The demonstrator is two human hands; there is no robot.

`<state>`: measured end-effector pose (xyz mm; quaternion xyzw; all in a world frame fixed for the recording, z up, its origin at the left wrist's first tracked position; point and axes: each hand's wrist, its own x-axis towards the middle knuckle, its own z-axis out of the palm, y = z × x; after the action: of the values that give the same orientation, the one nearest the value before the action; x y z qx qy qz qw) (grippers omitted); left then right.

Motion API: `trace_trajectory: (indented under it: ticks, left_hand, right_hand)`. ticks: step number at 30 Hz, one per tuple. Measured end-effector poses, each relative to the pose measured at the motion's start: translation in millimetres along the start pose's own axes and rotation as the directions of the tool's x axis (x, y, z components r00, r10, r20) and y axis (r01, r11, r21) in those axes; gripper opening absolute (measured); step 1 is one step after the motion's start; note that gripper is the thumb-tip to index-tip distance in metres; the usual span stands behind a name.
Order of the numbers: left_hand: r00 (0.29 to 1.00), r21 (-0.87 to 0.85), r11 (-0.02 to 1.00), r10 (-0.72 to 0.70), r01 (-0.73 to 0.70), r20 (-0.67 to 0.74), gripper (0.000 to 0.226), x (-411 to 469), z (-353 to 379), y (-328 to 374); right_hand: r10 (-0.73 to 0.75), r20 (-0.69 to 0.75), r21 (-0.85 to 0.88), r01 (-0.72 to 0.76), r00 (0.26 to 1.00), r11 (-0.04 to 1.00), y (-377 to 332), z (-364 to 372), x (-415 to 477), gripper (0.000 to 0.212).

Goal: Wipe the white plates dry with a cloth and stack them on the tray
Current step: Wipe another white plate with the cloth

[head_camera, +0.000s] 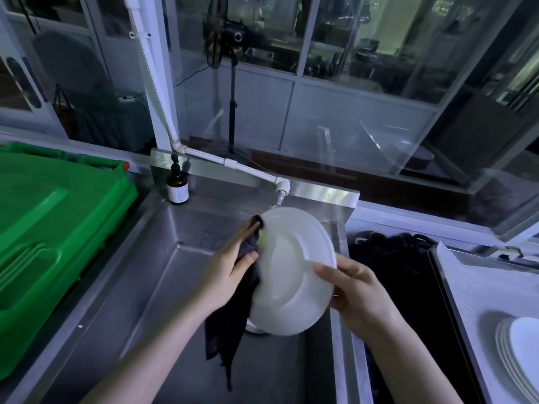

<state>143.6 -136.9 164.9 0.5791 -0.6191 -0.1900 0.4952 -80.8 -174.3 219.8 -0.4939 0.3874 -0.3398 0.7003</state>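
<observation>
A white plate [294, 272] is held tilted over the steel sink [145, 287], its underside facing me. My right hand [355, 295] grips its right rim, thumb on the underside. My left hand [230, 266] holds a dark cloth [230, 322] against the plate's left edge; the cloth hangs down into the basin. Another white plate edge [253, 328] shows just under the held plate. A stack of white plates [519, 351] lies on the tray [466, 287] at the right.
A green plastic crate [52, 228] fills the left counter. A brown pump bottle [177, 185] stands at the sink's back left corner, and a white pipe with a tap [281, 191] ends just behind the plate. A dark gap [408, 287] separates sink and tray.
</observation>
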Motion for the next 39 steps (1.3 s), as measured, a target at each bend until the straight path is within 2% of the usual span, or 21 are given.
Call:
trace_trajectory:
  ticks: [3,6,11,15,17,20,23,27,31,33,36,39]
  left_hand:
    - [0.995,-0.062,0.994,-0.093,0.095,0.031,0.057,-23,8,-2]
    - [0.995,-0.068,0.993,-0.097,0.098,0.016,0.061,-43,26,-8]
    - [1.0,-0.061,0.998,0.02,-0.02,0.012,0.068,-38,48,-9]
    - [0.998,-0.006,0.998,0.065,-0.065,0.002,0.07,-33,54,-9]
    - [0.996,0.045,0.995,0.088,-0.088,-0.003,0.07,-42,59,-6]
    - [0.978,0.153,0.966,0.203,-0.209,0.054,0.064,-50,74,8]
    - [0.96,0.256,0.925,0.262,-0.28,0.102,0.06,-40,82,24]
    - [0.94,0.328,0.882,0.3,-0.338,0.161,0.06,-26,73,25]
    - [0.98,0.225,0.954,0.194,-0.2,0.048,0.062,-36,61,7]
    - [0.988,0.173,0.973,0.144,-0.151,0.053,0.063,-40,58,4]
    - [0.969,0.23,0.944,0.214,-0.237,0.12,0.06,-35,58,11]
    - [0.937,0.283,0.901,0.272,-0.329,0.221,0.059,-20,60,18]
  right_hand:
    - [0.007,-0.059,0.114,0.0,0.998,0.994,1,-10,1,0.031]
    - [0.009,-0.123,0.217,0.018,0.992,0.976,5,-17,6,0.029]
    - [0.029,-0.177,0.322,0.03,0.984,0.946,13,-17,17,0.026]
    - [0.023,-0.188,0.339,0.043,0.982,0.94,10,-12,23,0.027]
    - [0.006,-0.219,0.355,0.074,0.976,0.932,5,-11,27,0.028]
    - [0.022,-0.276,0.43,0.103,0.961,0.897,5,-1,34,0.025]
    - [0.068,-0.235,0.478,0.055,0.97,0.877,13,12,34,0.027]
    - [0.086,-0.212,0.483,0.028,0.973,0.875,12,9,32,0.034]
    - [0.048,-0.258,0.468,0.082,0.965,0.88,5,-6,33,0.03]
    - [0.034,-0.272,0.459,0.098,0.962,0.883,4,-10,32,0.026]
    - [0.049,-0.279,0.441,0.083,0.959,0.894,9,-7,29,0.028]
    - [0.091,-0.259,0.415,0.026,0.962,0.909,17,5,25,0.044]
